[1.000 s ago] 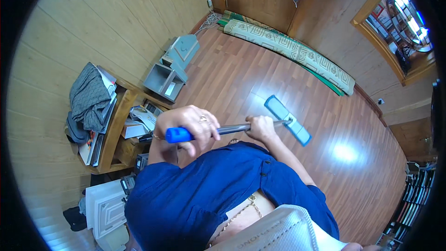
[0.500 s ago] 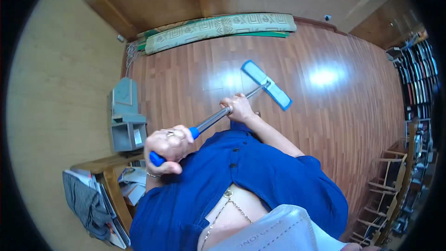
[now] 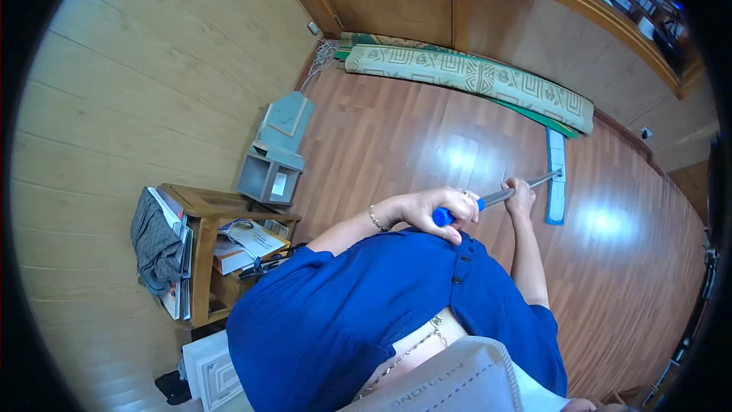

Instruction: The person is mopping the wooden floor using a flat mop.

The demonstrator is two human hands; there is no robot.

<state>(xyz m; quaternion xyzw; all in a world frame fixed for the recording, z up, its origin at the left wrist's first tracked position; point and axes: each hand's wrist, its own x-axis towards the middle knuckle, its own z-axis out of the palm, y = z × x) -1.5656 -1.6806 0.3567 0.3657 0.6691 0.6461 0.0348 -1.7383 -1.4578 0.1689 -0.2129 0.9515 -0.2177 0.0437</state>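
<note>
A flat mop with a light-blue head (image 3: pixel 557 194) lies on the wood-look floor, the head's far end beside the rolled rugs. Its metal pole slants up toward me and ends in a blue grip (image 3: pixel 442 217). My left hand (image 3: pixel 444 207) is wrapped round that grip, close to my blue shirt. Farther down the pole, nearer the mop head, my right hand (image 3: pixel 520 197) is closed round the metal shaft with the arm stretched forward.
Rolled patterned rugs (image 3: pixel 473 75) lie along the far wall, a green edge beneath them. On the left stand a small grey-blue cabinet (image 3: pixel 276 145) and a wooden shelf (image 3: pixel 200 259) with books and papers. White cables (image 3: pixel 322 57) lie in the corner.
The view has turned left. The mop head has swung to point away from me, toward the rugs' right end. My left hand has come across my front, and my right arm reaches farther out.
</note>
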